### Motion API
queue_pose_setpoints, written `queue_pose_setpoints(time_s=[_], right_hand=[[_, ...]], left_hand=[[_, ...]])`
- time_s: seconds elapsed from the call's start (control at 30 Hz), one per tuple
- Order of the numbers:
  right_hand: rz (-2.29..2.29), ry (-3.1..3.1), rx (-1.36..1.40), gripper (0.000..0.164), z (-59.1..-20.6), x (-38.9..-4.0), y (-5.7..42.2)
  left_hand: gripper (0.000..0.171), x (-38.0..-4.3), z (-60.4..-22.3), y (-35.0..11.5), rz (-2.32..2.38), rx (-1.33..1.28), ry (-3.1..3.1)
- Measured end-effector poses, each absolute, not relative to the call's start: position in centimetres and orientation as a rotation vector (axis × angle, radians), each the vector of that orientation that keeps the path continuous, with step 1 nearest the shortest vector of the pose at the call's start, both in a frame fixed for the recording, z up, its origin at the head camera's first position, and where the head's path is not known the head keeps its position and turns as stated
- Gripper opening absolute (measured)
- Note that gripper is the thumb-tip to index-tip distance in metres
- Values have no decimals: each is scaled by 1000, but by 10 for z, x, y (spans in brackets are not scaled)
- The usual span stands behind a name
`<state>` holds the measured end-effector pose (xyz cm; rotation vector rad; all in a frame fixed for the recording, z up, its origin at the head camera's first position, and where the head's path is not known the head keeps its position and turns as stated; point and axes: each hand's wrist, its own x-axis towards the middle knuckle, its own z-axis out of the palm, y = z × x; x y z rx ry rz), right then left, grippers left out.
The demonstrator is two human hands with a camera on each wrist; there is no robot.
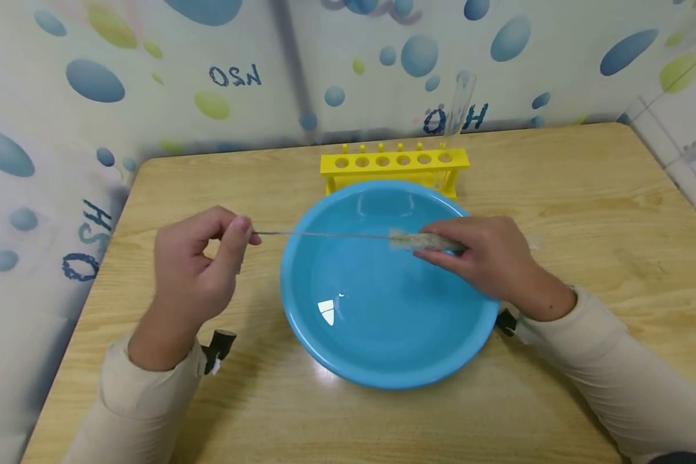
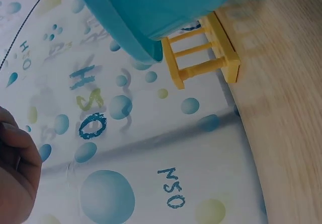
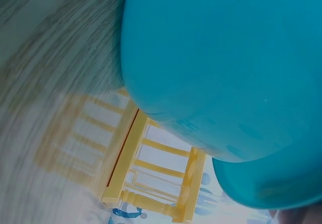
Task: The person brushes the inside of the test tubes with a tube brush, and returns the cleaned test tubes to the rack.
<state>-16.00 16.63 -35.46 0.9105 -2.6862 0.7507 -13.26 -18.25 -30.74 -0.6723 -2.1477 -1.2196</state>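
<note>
A test tube brush (image 1: 406, 240) is stretched level above the light blue basin (image 1: 383, 379). My left hand (image 1: 200, 267) pinches the end of its thin twisted wire (image 1: 330, 234), left of the basin. Over the basin's right side, my right hand (image 1: 487, 258) grips the pale bristles between thumb and fingers. In the left wrist view, part of the left hand (image 2: 17, 168) shows at the edge, with the brush wire (image 2: 25, 21) above it. The basin (image 3: 216, 58) fills much of the right wrist view and hides most of the right hand.
Behind the basin stands a yellow test tube rack (image 1: 394, 161) with a clear test tube (image 1: 461, 106) upright in its right end. A bright reflection lies inside the basin. The wooden table (image 1: 586, 212) meets a patterned wall covering (image 1: 267, 77) at the back.
</note>
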Motion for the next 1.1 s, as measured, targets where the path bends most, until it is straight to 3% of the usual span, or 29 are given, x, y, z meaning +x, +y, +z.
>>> queue_pose_setpoints(time_s=[0.37, 0.6, 0.83, 1.1], right_hand=[[744, -2701, 888, 24, -356, -160, 167], [739, -2687, 899, 25, -357, -160, 167], [740, -2690, 909, 24, -357, -159, 167], [767, -2662, 896, 24, -355, -160, 166]], left_hand=[[51, -135, -312, -185, -594, -861, -2074], [51, -139, -318, -183, -605, -908, -1984], [38, -139, -318, -182, -654, -970, -1988], [42, -135, -312, -179, -706, -1006, -1916]])
